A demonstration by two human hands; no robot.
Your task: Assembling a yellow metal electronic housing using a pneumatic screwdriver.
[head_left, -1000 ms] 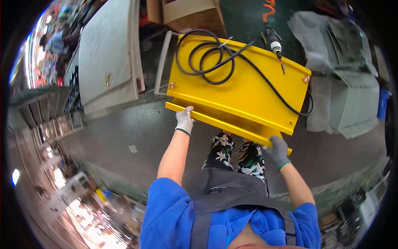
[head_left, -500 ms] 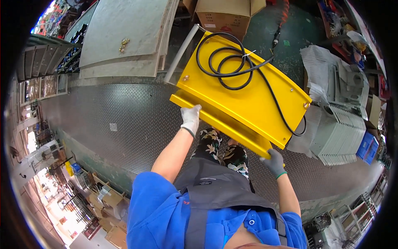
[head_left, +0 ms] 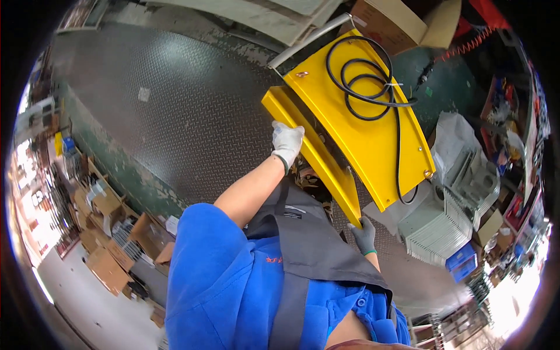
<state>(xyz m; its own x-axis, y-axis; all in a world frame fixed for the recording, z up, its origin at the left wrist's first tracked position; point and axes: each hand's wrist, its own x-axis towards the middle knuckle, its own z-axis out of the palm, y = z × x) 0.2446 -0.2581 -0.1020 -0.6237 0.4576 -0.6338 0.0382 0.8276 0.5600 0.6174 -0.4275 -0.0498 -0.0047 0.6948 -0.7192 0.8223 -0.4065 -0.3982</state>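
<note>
While open grey checker-plate floor (head_left: pixel 192 116) is stretching leftward, the gloved left hand (head_left: pixel 287 143) and right hand (head_left: pixel 364 234) are gripping opposite ends of the curved yellow metal panel's (head_left: pixel 373 146) folded near edge, fingers closed.

A grey checker-plate floor (head_left: pixel 192 111) spreads below, with a brown cardboard box (head_left: pixel 388 23) and an orange coiled hose (head_left: pixel 466 46) at the top, stacked grey metal parts (head_left: pixel 437 227) beside a blue crate (head_left: pixel 464 262) at right, and cardboard boxes (head_left: pixel 105 256) at left.
</note>
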